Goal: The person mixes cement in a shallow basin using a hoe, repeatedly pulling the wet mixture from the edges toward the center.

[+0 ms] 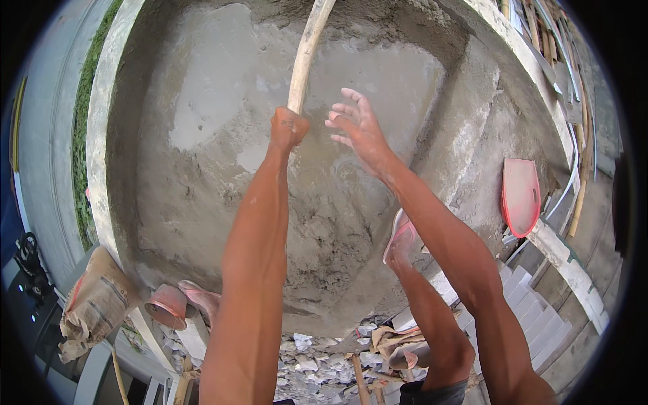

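Head view: the left hand (289,128) is clamped on a pole (308,57), its fingers wrapped right round the wood. The pole is pale tan, bare and slightly bent, with darker, greyish marks along it; it stretches over the trough (101,135) from the fist toward the far edge, and its far end is out of view. The right hand (361,129) is near the pole without touching it, its fingers apart, loosely bent and coated in pale grey.

Below both hands, wet grey mortar (216,108) fills the trough, smooth and shiny toward the far left corner, rough and lumpy toward the near edge. A red-rimmed scoop (521,196) lies at the right edge. By the near left corner are a red bucket (167,307) and a crumpled brown sack (98,304). Broken stones (310,364) lie beyond the near edge.
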Demonstrator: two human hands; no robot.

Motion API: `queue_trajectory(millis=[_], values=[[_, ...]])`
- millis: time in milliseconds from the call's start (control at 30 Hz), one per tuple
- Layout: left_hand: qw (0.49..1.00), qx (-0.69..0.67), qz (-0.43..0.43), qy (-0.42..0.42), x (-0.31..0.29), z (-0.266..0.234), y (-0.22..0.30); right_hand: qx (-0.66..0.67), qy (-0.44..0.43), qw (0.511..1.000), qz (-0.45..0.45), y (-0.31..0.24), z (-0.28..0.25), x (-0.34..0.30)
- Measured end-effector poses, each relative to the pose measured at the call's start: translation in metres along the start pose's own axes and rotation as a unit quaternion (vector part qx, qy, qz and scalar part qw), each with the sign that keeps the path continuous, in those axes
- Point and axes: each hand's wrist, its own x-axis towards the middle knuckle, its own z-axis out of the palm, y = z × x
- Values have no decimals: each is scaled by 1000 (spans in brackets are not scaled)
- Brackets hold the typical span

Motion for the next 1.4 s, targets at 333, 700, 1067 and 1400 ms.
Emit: queue_trajectory(millis=[333,700,1067,1400], values=[[999,25,15,16,-43,20,-35,56,17,998,-19,-2,10,9],[991,20,-9,-132,-182,-23,-129,-277,180,932,150,44,87,81],[973,31,-50,-224,-234,-71,-168,-404,306,843,183,171,52,65],[981,78,-34,-176,-254,-29,-132,-382,361,840,137,186,-15,60]])
